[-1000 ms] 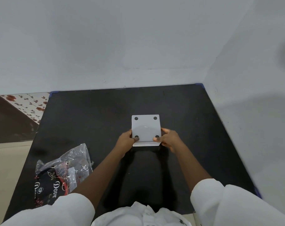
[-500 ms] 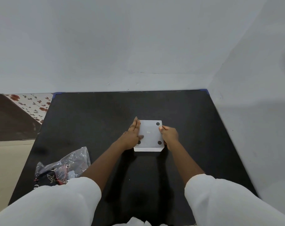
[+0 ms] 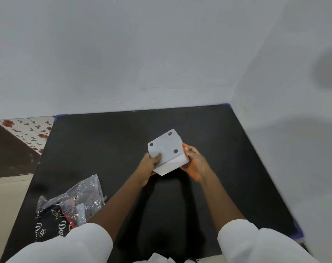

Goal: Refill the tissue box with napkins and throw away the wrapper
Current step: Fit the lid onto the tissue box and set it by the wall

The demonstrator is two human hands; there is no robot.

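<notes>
Both hands hold the tissue box [image 3: 166, 151] tilted, underside up, above the tabletop [image 3: 108, 141]: left hand [image 3: 149, 164] clasping one corner, right hand [image 3: 194, 162] cupping the opposite side. It looks stiff and light; grip the side walls. The wrapper [image 3: 70, 207] lies near-left.

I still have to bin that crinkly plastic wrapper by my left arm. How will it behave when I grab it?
The wrapper looks thin and creased, so it will probably be floppy and crumple in the fingers. It lies slack and flattened on the black mat, which suggests it is very light. Its glossy film may be a little slippery.
</notes>
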